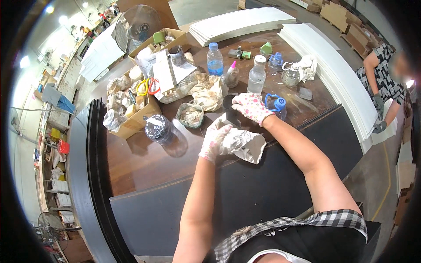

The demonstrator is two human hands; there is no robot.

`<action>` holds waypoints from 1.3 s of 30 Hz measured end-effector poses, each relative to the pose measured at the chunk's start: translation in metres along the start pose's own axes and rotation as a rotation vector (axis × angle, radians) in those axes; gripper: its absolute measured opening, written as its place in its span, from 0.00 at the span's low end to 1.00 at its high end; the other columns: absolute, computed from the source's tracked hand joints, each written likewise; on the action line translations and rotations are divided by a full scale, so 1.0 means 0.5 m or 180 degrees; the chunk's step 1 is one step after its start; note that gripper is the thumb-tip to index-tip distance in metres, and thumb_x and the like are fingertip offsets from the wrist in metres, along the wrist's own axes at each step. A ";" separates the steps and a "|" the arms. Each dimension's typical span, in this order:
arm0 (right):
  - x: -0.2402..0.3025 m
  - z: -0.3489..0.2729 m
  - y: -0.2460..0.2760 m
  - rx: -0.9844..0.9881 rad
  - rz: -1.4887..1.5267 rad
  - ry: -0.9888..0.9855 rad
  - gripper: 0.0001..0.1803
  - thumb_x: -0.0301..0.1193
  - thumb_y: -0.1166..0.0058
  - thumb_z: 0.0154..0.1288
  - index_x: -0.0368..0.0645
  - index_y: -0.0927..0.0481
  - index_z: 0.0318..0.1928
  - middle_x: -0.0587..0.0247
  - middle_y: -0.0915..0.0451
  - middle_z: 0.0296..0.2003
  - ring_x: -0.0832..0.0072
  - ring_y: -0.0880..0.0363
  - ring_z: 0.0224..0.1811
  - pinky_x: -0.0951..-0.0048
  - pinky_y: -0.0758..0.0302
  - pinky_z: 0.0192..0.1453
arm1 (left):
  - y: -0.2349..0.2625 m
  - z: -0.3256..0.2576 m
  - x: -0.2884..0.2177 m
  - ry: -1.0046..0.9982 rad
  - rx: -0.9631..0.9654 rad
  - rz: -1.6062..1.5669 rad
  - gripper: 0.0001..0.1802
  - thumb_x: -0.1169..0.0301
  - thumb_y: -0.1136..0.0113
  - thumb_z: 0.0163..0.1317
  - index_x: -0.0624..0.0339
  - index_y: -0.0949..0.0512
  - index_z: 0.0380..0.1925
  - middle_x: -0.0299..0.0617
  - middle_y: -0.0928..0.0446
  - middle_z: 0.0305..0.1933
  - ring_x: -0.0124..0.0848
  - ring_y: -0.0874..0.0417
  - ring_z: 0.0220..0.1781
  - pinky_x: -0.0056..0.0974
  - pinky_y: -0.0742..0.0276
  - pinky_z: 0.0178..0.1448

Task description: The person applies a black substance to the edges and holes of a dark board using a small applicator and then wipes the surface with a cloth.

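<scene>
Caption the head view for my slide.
Floral-gloved left hand and right hand at a dark cylindrical cup near crumpled white material.

def a factory workshop, stacked flat white panels (243, 23), round grey wire-caged fan (139, 28), brown cardboard piles (360, 38), yellow floor line (389, 175), probably cluttered shelving (60, 191), blurry far left

Along the right edge of the worktop (131, 175), stacked panels (326, 72); at the left edge, a cardboard box (139, 119). Between them, a water bottle (215, 61).

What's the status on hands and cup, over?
Left hand against crumpled white material. Right hand at dark cup. Blue-handled bottle close by right wrist.
</scene>
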State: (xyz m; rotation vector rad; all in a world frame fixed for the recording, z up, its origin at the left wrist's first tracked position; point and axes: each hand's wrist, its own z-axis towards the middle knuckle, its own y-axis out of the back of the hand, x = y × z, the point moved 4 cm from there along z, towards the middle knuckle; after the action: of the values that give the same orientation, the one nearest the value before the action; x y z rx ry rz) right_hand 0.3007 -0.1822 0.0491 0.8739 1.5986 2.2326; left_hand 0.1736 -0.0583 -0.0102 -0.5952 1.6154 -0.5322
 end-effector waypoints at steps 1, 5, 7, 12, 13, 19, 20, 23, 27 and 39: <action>0.000 0.012 -0.009 -0.0043 -0.0098 -0.0054 0.11 0.37 0.46 0.67 0.43 0.19 0.38 0.51 0.17 0.35 0.54 0.18 0.43 0.54 0.23 0.48 | 0.011 0.000 0.004 0.0101 -0.0223 0.0142 0.26 0.81 0.39 0.65 0.63 0.28 0.63 0.44 0.18 0.48 0.33 0.14 0.44 0.39 0.14 0.50; -0.012 0.026 -0.016 -0.0069 -0.0772 0.0078 0.10 0.36 0.47 0.66 0.43 0.20 0.34 0.52 0.18 0.30 0.54 0.16 0.36 0.53 0.22 0.40 | -0.009 0.009 0.009 0.0262 -0.0331 0.0070 0.24 0.78 0.37 0.65 0.66 0.26 0.62 0.40 0.18 0.51 0.28 0.16 0.47 0.33 0.18 0.51; -0.002 0.044 -0.024 0.0259 -0.0886 -0.0040 0.11 0.39 0.46 0.66 0.45 0.20 0.34 0.52 0.19 0.31 0.52 0.17 0.36 0.50 0.24 0.39 | 0.001 0.007 0.012 0.0111 -0.0359 0.0065 0.22 0.76 0.37 0.66 0.67 0.25 0.60 0.42 0.17 0.47 0.29 0.15 0.44 0.34 0.18 0.50; 0.012 0.035 0.042 -0.0089 -0.0738 -0.0093 0.10 0.37 0.47 0.68 0.44 0.21 0.35 0.53 0.17 0.32 0.54 0.16 0.40 0.52 0.22 0.43 | -0.005 0.007 0.007 0.0391 -0.0187 -0.0476 0.18 0.80 0.44 0.68 0.68 0.26 0.57 0.51 0.17 0.47 0.40 0.12 0.45 0.43 0.13 0.51; 0.018 0.038 0.062 -0.0152 -0.0576 -0.0135 0.10 0.36 0.47 0.68 0.44 0.21 0.35 0.52 0.17 0.33 0.53 0.17 0.40 0.52 0.22 0.44 | -0.005 0.007 0.006 0.0420 -0.0186 -0.0446 0.17 0.80 0.45 0.68 0.68 0.26 0.57 0.51 0.17 0.47 0.40 0.12 0.45 0.43 0.13 0.51; 0.026 0.030 0.106 -0.0345 -0.0012 -0.0192 0.08 0.34 0.45 0.66 0.44 0.21 0.38 0.51 0.17 0.34 0.52 0.17 0.41 0.53 0.23 0.46 | -0.003 0.012 0.015 0.0350 0.0057 -0.0701 0.17 0.80 0.44 0.67 0.68 0.25 0.56 0.51 0.17 0.49 0.40 0.12 0.46 0.43 0.13 0.52; 0.025 0.026 0.106 -0.0371 -0.0015 -0.0195 0.07 0.34 0.45 0.66 0.44 0.21 0.38 0.51 0.17 0.34 0.52 0.17 0.42 0.54 0.23 0.46 | -0.002 0.012 0.016 0.0384 0.0003 -0.0604 0.17 0.79 0.44 0.67 0.68 0.25 0.56 0.51 0.17 0.48 0.40 0.12 0.46 0.43 0.13 0.52; 0.022 0.015 0.105 -0.0481 0.0079 -0.0253 0.07 0.34 0.44 0.66 0.44 0.20 0.38 0.51 0.17 0.35 0.52 0.17 0.42 0.54 0.23 0.47 | -0.010 0.007 0.014 0.0425 -0.0111 -0.0423 0.17 0.79 0.43 0.67 0.68 0.25 0.56 0.50 0.17 0.48 0.39 0.12 0.46 0.43 0.13 0.52; 0.023 0.018 0.101 -0.0625 0.0053 -0.0001 0.07 0.32 0.45 0.66 0.44 0.20 0.40 0.53 0.17 0.35 0.53 0.18 0.41 0.56 0.23 0.46 | -0.007 0.005 0.012 0.0364 -0.0090 -0.0345 0.17 0.79 0.42 0.67 0.68 0.24 0.55 0.49 0.17 0.47 0.38 0.12 0.46 0.42 0.14 0.52; -0.001 0.039 0.079 -0.0333 -0.0252 0.0763 0.06 0.33 0.43 0.68 0.47 0.17 0.41 0.58 0.21 0.34 0.57 0.19 0.41 0.58 0.22 0.43 | -0.005 0.007 0.013 0.0246 -0.0052 -0.0258 0.14 0.78 0.41 0.67 0.69 0.23 0.52 0.46 0.17 0.45 0.35 0.13 0.43 0.40 0.14 0.51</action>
State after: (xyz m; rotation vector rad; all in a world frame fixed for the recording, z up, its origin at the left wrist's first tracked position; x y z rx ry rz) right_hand 0.3179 -0.1816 0.0894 0.5227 1.5652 2.4135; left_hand 0.1766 -0.0644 -0.0137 -0.6615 1.6751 -0.6088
